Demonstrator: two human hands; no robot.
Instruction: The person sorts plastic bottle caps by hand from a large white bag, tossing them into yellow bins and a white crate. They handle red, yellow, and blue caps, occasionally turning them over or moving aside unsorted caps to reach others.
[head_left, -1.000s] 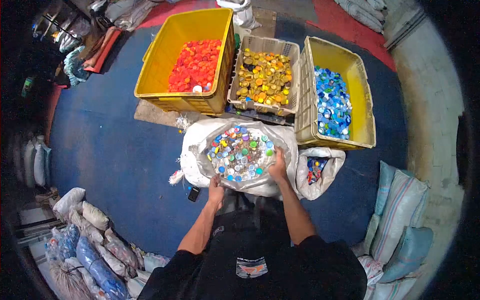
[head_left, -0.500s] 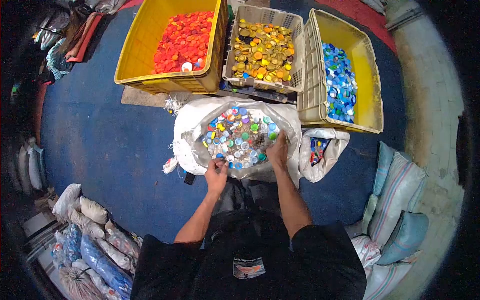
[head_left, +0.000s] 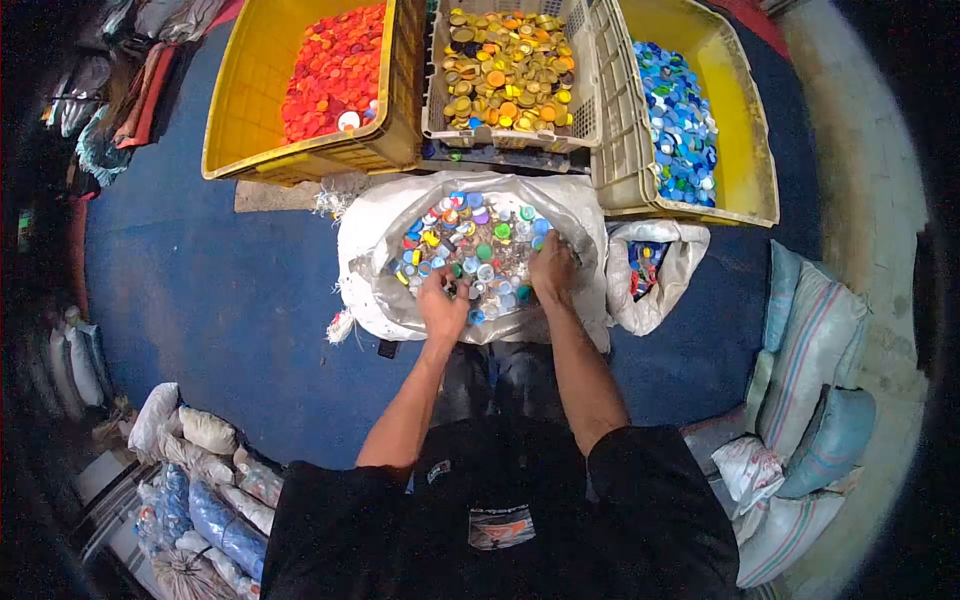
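Note:
A wide white sack (head_left: 360, 225) lies in front of me with its mouth rolled open, full of mixed plastic bottle caps (head_left: 485, 272) and some brown debris. Over the left part of the caps is my left hand (head_left: 443, 305), its fingers bent and apart, close to a dark green cap (head_left: 456, 270). My right hand (head_left: 553, 270) reaches in at the right side with its fingers curled downward, near a blue cap (head_left: 541, 226). Whatever lies under its fingertips is hidden.
Behind the sack stand a yellow bin (head_left: 225, 115) of red caps, a pale crate (head_left: 590, 130) of yellow and gold caps, and another bin (head_left: 750, 150) of blue caps. A small white sack (head_left: 685, 270) with caps sits at right. Filled sacks (head_left: 815, 360) flank me.
My left hand has moved further up and right into the caps. The right hand has curled its fingers lower among them. The whole view has shifted slightly.

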